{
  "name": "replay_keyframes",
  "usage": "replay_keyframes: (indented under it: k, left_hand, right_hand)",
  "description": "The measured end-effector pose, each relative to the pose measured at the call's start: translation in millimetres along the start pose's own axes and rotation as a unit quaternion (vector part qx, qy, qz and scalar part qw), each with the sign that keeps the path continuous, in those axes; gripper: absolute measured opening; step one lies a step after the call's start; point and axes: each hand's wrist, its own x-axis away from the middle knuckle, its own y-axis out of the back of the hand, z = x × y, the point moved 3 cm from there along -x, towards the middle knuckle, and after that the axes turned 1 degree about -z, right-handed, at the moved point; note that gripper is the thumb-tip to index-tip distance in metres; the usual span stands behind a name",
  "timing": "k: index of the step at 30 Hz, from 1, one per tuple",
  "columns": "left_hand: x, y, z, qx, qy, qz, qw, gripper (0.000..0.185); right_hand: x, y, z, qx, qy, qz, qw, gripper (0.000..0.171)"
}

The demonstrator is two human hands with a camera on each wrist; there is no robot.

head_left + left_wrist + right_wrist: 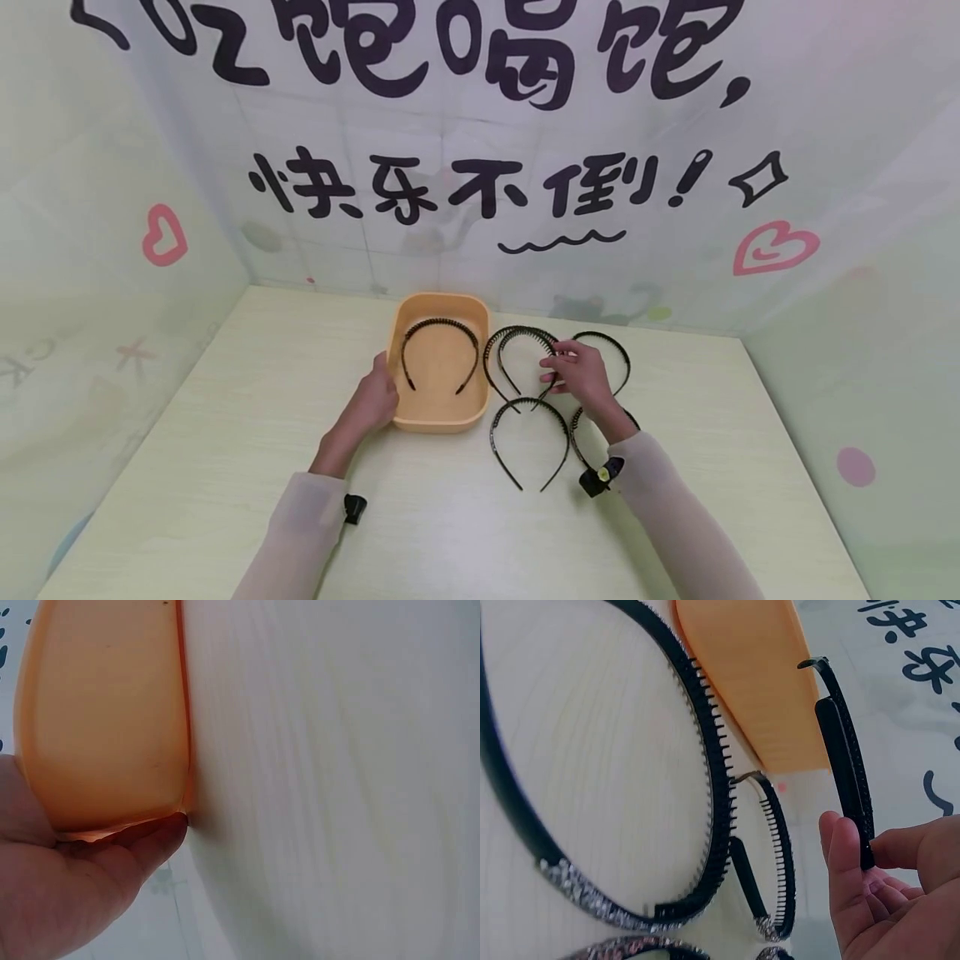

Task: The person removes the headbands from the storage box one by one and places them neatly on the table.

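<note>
My left hand (pixel 375 397) grips the left side of an orange plastic bin (pixel 442 410), thumb and fingers on its wall in the left wrist view. Inside the bin lies one black toothed headband (pixel 440 322). Just right of the bin, my right hand (pixel 583 375) pinches another black headband (pixel 844 761) near one end, between thumb and fingers. From above, this held headband overlaps a second headband (pixel 486 358) beside the bin. A glitter-ended headband (pixel 529 401) lies in front of them.
Another headband (pixel 628 362) lies beyond my right hand, and one more (pixel 573 429) is partly hidden under my right wrist. The pale table (pixel 450 533) meets a printed back wall (pixel 435 267) behind the bin, with side walls at left and right.
</note>
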Motion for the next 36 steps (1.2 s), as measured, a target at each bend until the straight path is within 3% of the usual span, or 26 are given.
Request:
replay_keyframes:
  k: [36]
  left_hand:
    - [0.9, -0.8, -0.7, -0.011, -0.001, -0.008, 0.9999, 0.056]
  right_hand:
    - [-16, 80, -39, -0.074, -0.084, -0.044, 0.993, 0.045]
